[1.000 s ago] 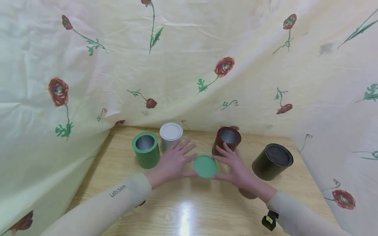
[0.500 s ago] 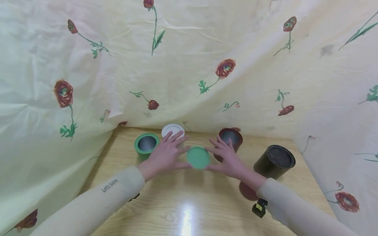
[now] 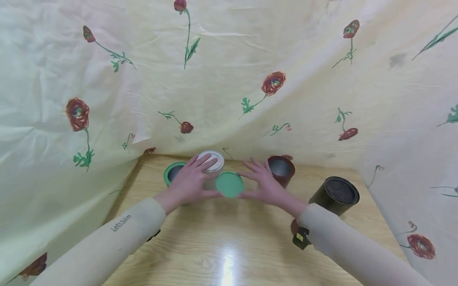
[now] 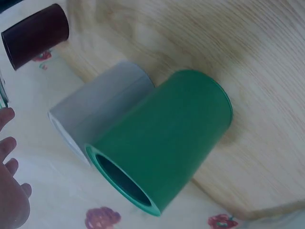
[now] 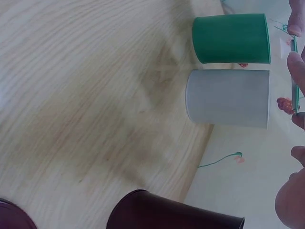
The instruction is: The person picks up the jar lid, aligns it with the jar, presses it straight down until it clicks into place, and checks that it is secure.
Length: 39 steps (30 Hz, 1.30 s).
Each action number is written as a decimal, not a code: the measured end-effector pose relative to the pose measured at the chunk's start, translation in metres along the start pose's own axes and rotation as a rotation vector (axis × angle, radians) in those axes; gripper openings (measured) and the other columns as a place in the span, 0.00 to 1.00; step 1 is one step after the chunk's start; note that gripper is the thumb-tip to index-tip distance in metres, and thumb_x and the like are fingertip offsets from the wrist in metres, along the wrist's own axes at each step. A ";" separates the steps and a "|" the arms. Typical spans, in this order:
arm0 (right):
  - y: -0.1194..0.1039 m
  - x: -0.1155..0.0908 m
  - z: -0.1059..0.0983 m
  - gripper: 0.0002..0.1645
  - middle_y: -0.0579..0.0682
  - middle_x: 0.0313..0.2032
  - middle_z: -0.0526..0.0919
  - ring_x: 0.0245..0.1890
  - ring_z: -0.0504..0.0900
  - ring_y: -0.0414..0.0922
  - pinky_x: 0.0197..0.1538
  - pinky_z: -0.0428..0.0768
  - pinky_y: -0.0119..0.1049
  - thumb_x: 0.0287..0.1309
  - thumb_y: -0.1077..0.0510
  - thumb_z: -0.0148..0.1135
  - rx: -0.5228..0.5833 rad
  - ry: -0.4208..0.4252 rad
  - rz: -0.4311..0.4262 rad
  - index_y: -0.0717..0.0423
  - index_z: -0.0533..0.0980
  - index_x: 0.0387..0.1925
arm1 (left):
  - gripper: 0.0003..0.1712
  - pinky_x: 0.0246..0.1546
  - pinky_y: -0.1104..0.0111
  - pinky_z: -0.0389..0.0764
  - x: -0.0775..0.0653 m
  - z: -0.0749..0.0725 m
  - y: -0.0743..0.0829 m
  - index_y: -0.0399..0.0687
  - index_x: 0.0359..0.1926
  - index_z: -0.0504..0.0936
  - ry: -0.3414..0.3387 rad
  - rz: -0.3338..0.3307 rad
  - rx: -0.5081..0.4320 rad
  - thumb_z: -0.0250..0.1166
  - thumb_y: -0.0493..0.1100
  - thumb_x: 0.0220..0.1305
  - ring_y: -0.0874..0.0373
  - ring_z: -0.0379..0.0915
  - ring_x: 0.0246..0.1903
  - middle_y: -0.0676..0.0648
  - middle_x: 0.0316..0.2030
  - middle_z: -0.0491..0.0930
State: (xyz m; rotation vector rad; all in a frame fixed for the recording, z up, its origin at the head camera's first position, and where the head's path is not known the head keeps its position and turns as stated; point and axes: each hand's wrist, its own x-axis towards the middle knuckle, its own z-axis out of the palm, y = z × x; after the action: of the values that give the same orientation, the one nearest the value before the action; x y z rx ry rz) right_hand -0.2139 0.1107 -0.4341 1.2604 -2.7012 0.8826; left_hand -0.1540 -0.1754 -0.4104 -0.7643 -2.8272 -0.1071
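Both hands hold a round green lid [image 3: 229, 184] level above the table. My left hand [image 3: 189, 180] pinches its left edge between thumb and fingertip, the other fingers spread. On the opposite edge my right hand [image 3: 267, 186] pinches it the same way. The lid [image 5: 295, 101] appears edge-on in the right wrist view. Beneath the left hand stands an uncovered green can [image 4: 167, 133], partly hidden in the head view. Close beside it is a light grey can [image 4: 102, 102] with a white top.
An uncovered dark red can [image 3: 286, 179] stands behind the right hand. Farther right is a black can [image 3: 330, 196] with its top covered. A dark red lid [image 5: 14, 217] lies on the wooden table [image 3: 200, 246], mostly hidden by the right wrist. Flowered cloth [image 3: 222, 91] hangs behind.
Both hands have carried the green lid left and slightly farther back, toward the green can. The left hand now covers part of that can. The cans stay in place.
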 end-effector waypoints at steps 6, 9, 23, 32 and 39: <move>-0.004 0.016 0.003 0.45 0.61 0.79 0.64 0.83 0.49 0.68 0.76 0.39 0.80 0.50 0.43 0.86 -0.034 -0.019 0.001 0.52 0.81 0.69 | 0.42 0.81 0.44 0.55 -0.002 -0.006 -0.013 0.55 0.66 0.86 0.012 -0.007 -0.025 0.72 0.74 0.60 0.42 0.56 0.81 0.43 0.77 0.69; -0.008 0.025 0.006 0.45 0.61 0.80 0.64 0.83 0.49 0.69 0.77 0.38 0.79 0.50 0.43 0.86 -0.027 -0.027 -0.007 0.52 0.81 0.69 | 0.42 0.81 0.44 0.56 -0.005 -0.009 -0.019 0.55 0.66 0.86 0.013 -0.023 -0.027 0.74 0.73 0.59 0.42 0.57 0.80 0.43 0.77 0.69; -0.026 0.059 0.019 0.46 0.58 0.81 0.63 0.84 0.46 0.64 0.78 0.36 0.76 0.52 0.41 0.85 -0.020 -0.070 -0.029 0.53 0.80 0.70 | 0.44 0.80 0.42 0.58 -0.026 -0.019 -0.046 0.51 0.67 0.86 0.009 -0.062 -0.035 0.75 0.72 0.58 0.40 0.56 0.80 0.42 0.77 0.70; -0.035 0.081 0.029 0.48 0.58 0.81 0.62 0.83 0.49 0.66 0.79 0.36 0.74 0.52 0.40 0.84 -0.034 -0.100 -0.043 0.51 0.78 0.72 | 0.43 0.78 0.41 0.61 -0.040 -0.024 -0.063 0.48 0.64 0.88 0.031 -0.094 -0.054 0.79 0.69 0.54 0.36 0.58 0.79 0.38 0.74 0.73; -0.044 0.093 0.034 0.48 0.58 0.82 0.61 0.84 0.47 0.64 0.80 0.36 0.73 0.54 0.37 0.82 -0.056 -0.129 -0.044 0.50 0.78 0.72 | 0.43 0.78 0.40 0.60 -0.046 -0.027 -0.074 0.47 0.64 0.87 0.014 -0.116 -0.050 0.79 0.69 0.54 0.36 0.59 0.79 0.38 0.75 0.72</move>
State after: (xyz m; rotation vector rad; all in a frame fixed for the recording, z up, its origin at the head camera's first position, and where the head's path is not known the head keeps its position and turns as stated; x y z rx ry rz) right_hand -0.2379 0.0062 -0.4177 1.4061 -2.7610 0.7408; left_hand -0.1481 -0.2655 -0.3953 -0.6063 -2.8650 -0.2011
